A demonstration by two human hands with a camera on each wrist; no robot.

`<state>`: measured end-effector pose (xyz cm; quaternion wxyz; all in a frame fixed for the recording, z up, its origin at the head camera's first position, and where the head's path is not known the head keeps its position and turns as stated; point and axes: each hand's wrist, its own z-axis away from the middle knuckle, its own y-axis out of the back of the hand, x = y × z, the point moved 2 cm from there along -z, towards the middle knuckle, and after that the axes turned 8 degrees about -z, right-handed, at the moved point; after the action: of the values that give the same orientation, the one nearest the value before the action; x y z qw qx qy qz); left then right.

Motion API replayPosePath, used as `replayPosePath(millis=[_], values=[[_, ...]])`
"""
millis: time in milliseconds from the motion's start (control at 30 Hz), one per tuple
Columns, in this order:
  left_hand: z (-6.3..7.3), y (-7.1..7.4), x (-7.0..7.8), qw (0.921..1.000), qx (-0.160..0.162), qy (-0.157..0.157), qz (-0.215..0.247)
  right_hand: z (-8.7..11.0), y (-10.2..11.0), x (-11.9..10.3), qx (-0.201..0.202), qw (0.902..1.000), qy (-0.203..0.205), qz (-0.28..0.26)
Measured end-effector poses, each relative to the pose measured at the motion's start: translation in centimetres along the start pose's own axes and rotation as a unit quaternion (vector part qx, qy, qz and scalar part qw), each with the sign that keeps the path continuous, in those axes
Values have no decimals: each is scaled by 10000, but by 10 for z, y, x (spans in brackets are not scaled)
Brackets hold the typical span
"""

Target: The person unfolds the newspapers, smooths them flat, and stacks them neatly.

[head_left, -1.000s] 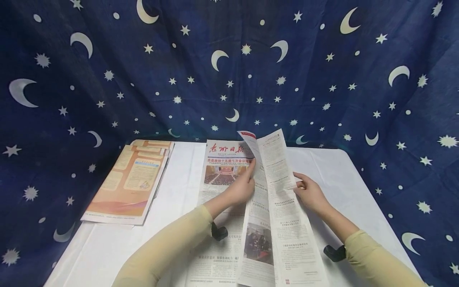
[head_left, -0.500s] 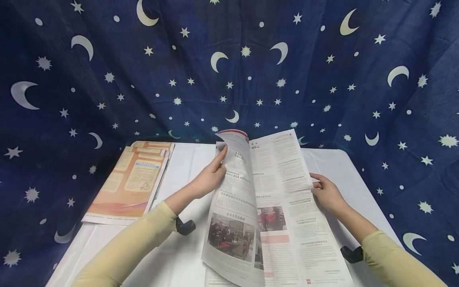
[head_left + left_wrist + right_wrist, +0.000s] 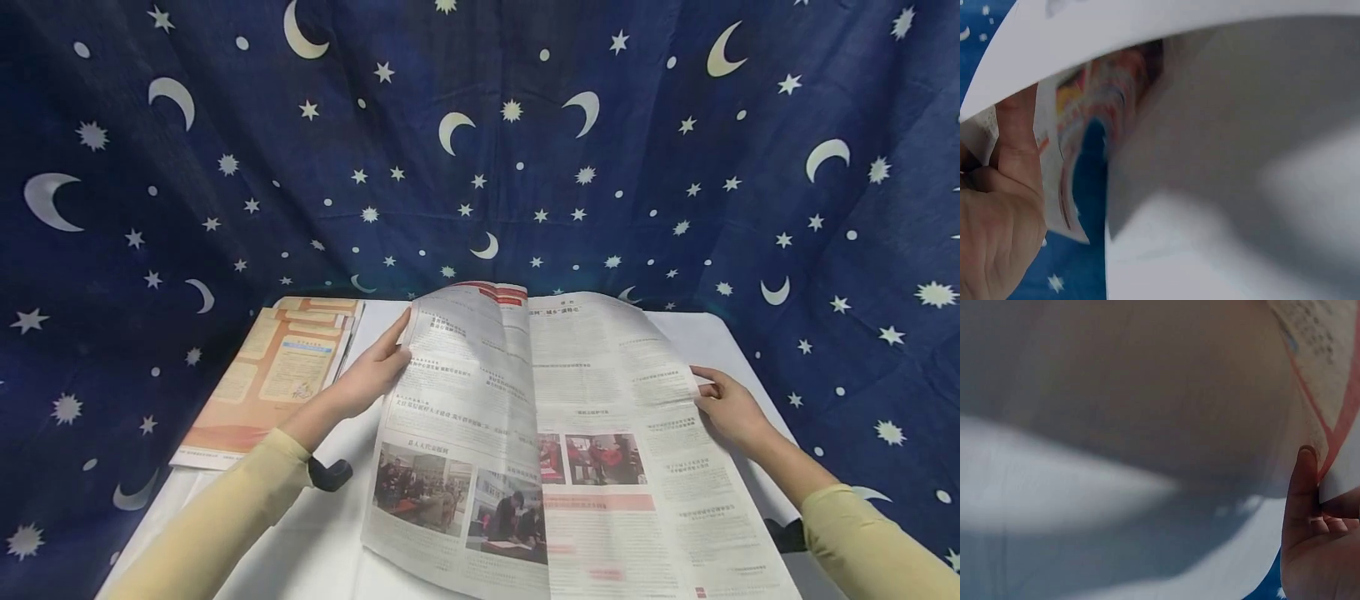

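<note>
A newspaper (image 3: 465, 400) spreads wide above the white table, its pages bowed either side of a centre fold and printed with photos and columns. My left hand (image 3: 371, 375) holds its left edge near the upper corner. At the right edge, about halfway down, my right hand (image 3: 731, 408) pinches the sheet. In the left wrist view my left hand (image 3: 1007, 206) is at the paper's margin, its fingertips hidden behind the page. From below, the right wrist view shows the right hand (image 3: 1319, 544) with its thumb against the page edge; the other fingers are partly hidden.
A stack of folded orange-and-cream papers (image 3: 266, 375) lies at the left of the white table (image 3: 330, 542). Behind the table hangs a dark blue curtain (image 3: 480, 142) with moons and stars. A black wrist device (image 3: 330, 475) sits below the left wrist.
Both hands have moved apart, the left much farther to the left. The newspaper has gone from mostly folded to spread wide, revealing its inside pages.
</note>
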<state>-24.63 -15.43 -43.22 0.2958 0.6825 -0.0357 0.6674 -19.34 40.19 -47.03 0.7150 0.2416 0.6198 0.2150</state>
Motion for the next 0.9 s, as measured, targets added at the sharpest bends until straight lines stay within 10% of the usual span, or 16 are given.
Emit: replayPosePath(millis=[900], values=[[13,34,-76,9838,372,1336,-1135,9,70,57,617,9936,-239,913]])
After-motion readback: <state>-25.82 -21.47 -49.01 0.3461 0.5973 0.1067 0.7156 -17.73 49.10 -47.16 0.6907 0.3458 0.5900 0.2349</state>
